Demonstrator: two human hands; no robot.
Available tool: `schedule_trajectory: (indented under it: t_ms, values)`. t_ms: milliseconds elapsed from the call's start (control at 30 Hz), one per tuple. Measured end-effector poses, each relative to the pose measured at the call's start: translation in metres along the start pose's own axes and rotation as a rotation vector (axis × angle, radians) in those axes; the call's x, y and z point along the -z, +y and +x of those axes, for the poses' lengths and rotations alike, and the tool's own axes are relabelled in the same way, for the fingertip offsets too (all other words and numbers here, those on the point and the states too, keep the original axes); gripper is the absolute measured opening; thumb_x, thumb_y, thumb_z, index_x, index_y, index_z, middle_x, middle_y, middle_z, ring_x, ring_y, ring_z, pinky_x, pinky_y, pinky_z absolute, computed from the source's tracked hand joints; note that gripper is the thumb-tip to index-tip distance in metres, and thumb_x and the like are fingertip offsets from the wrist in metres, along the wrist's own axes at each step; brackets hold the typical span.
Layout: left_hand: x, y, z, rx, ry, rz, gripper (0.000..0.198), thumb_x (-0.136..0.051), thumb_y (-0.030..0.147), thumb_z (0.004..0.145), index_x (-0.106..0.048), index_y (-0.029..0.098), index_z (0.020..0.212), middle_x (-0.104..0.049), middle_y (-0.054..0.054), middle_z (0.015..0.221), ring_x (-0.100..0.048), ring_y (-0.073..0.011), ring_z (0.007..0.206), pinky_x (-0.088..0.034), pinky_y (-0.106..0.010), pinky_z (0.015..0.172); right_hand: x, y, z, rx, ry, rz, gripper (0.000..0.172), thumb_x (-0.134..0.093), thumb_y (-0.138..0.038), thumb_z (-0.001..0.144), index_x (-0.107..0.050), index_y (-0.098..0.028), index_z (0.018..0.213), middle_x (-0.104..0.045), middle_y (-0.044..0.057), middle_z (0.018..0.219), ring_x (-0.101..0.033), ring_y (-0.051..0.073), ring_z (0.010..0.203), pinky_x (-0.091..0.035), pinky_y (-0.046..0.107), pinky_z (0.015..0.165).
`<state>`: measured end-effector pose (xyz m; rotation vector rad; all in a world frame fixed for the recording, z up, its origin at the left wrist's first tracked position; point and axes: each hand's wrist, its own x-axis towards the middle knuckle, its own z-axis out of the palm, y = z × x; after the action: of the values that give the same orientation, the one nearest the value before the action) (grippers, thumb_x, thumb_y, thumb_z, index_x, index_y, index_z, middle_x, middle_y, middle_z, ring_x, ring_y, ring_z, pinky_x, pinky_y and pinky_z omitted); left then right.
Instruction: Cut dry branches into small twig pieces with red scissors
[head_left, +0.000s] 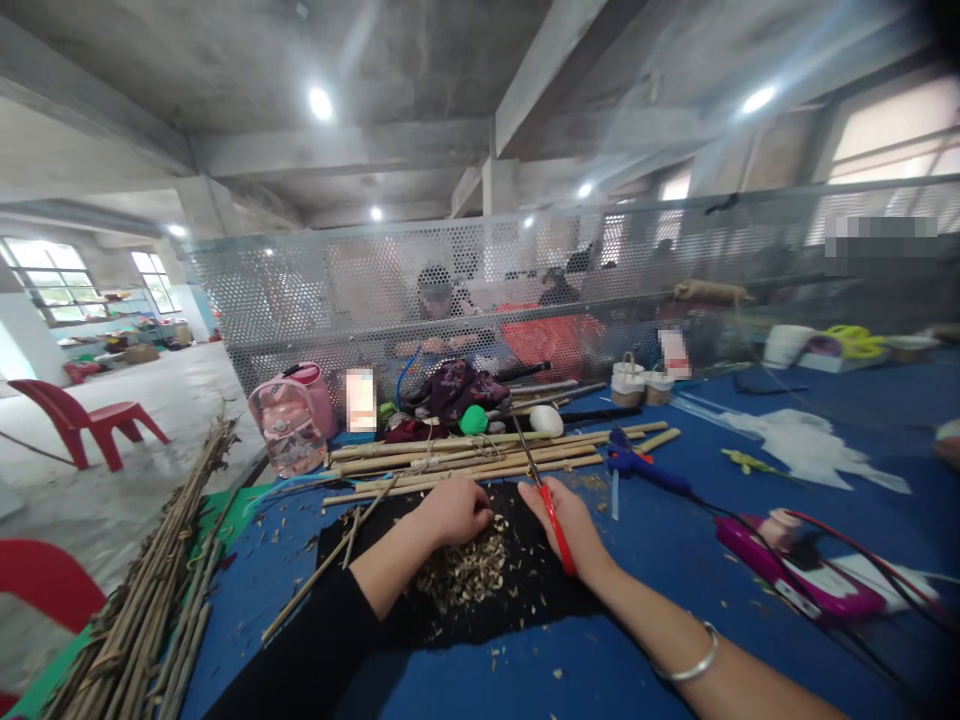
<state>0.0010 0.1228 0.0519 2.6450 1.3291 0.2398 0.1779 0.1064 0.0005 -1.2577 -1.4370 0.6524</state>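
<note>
My right hand [566, 530] grips a pair of scissors [556, 535] with red handles, and its blades point away from me, up and to the left. My left hand [455, 510] is curled with its fingers drawn together over a pile of small pale chips [469, 575]. Whatever may be between those fingers is too small or hidden to make out. The chips lie on a black cloth [420, 630] spread over the blue table [637, 650]. Just beyond both hands, several long pale sticks [540, 462] lie across the table. Two thinner sticks [315, 590] rest at the cloth's left edge.
A blue glue gun [649, 468] and a purple power strip [810, 575] with cables lie right. Bundled stalks [142, 590] run along the left. Behind the sticks stand a pink bag [289, 425], green ball [473, 420] and small baskets [628, 382]. A perforated metal screen [360, 290] separates people beyond.
</note>
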Motion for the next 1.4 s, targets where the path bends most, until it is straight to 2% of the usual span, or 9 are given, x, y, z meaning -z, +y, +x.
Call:
schedule_trajectory:
  t_ms: [133,300,433,600,800,933,1067,1200,1400]
  values:
    - [0.002,0.004,-0.013,-0.001,0.086,0.002,0.029,-0.045,0.036,0.077,-0.066,0.020,0.091,-0.067,-0.007,0.090,-0.060,-0.0197,0.082,-0.045,-0.031,0.074,0.000,-0.002,-0.001,-0.009,-0.006,0.013,0.040,-0.054,-0.056,0.068,-0.042,-0.019,0.059,-0.044,-0.004,0.053,-0.039,0.011,0.051,-0.035,0.023,0.048]
    - [0.011,-0.006,-0.027,-0.056,0.124,-0.057,0.028,-0.040,0.025,0.081,-0.063,0.021,0.097,-0.066,-0.004,0.096,-0.059,-0.0163,0.088,-0.044,-0.027,0.079,0.001,-0.005,-0.001,-0.006,0.009,-0.002,0.040,-0.054,-0.058,0.067,-0.043,-0.019,0.061,-0.043,-0.004,0.053,-0.038,0.010,0.051,-0.035,0.022,0.049]
    - [0.024,-0.026,-0.032,0.065,0.177,-0.063,0.033,-0.038,0.017,0.080,-0.063,0.019,0.101,-0.064,-0.006,0.104,-0.056,-0.0181,0.098,-0.040,-0.028,0.086,0.001,-0.004,-0.001,0.001,0.004,-0.013,0.041,-0.053,-0.057,0.068,-0.045,-0.018,0.062,-0.043,-0.004,0.052,-0.038,0.010,0.051,-0.034,0.022,0.049]
    - [0.025,-0.039,-0.034,0.259,0.062,-0.072,0.033,-0.040,0.035,0.080,-0.065,0.017,0.093,-0.066,-0.010,0.095,-0.059,-0.0223,0.089,-0.042,-0.029,0.078,0.002,-0.001,-0.002,0.005,-0.002,-0.063,0.041,-0.053,-0.058,0.068,-0.046,-0.018,0.063,-0.044,-0.003,0.054,-0.038,0.010,0.053,-0.033,0.021,0.050]
    - [0.019,-0.033,-0.034,0.214,0.023,-0.114,0.045,-0.029,0.044,0.084,-0.064,0.017,0.078,-0.066,-0.009,0.078,-0.059,-0.0206,0.075,-0.042,-0.028,0.070,0.002,0.002,-0.002,0.016,-0.016,-0.093,0.042,-0.050,-0.059,0.070,-0.044,-0.018,0.062,-0.043,-0.003,0.054,-0.037,0.010,0.053,-0.032,0.021,0.049]
    - [0.036,-0.051,-0.044,0.384,0.085,0.011,0.034,-0.037,0.034,0.081,-0.065,0.014,0.080,-0.066,-0.013,0.084,-0.060,-0.0221,0.080,-0.042,-0.030,0.073,0.003,0.000,-0.002,0.039,-0.016,-0.121,0.043,-0.050,-0.059,0.070,-0.045,-0.018,0.061,-0.044,-0.003,0.054,-0.037,0.010,0.052,-0.032,0.021,0.049]
    - [0.048,-0.078,-0.069,0.610,0.007,0.132,0.022,-0.053,0.032,0.070,-0.066,0.014,0.074,-0.067,-0.015,0.083,-0.060,-0.0255,0.083,-0.043,-0.031,0.074,0.005,-0.004,-0.003,0.061,-0.028,-0.168,0.042,-0.047,-0.058,0.072,-0.044,-0.018,0.059,-0.043,-0.004,0.052,-0.037,0.010,0.051,-0.032,0.021,0.049]
    - [0.035,-0.088,-0.091,0.866,-0.002,0.135,0.025,-0.065,0.033,0.058,-0.067,0.013,0.073,-0.066,-0.019,0.085,-0.061,-0.0301,0.080,-0.046,-0.035,0.068,0.006,-0.006,-0.003,0.121,-0.041,-0.238,0.042,-0.046,-0.058,0.073,-0.046,-0.018,0.058,-0.044,-0.004,0.051,-0.039,0.010,0.051,-0.031,0.022,0.050]
    - [0.011,-0.082,-0.106,0.875,0.090,0.111,0.020,-0.063,0.020,0.059,-0.065,0.014,0.078,-0.064,-0.021,0.092,-0.062,-0.0300,0.082,-0.046,-0.034,0.065,0.016,-0.013,-0.007,0.192,0.009,-0.302,0.042,-0.046,-0.058,0.071,-0.054,-0.017,0.065,-0.054,0.000,0.059,-0.046,0.013,0.055,-0.034,0.023,0.055]
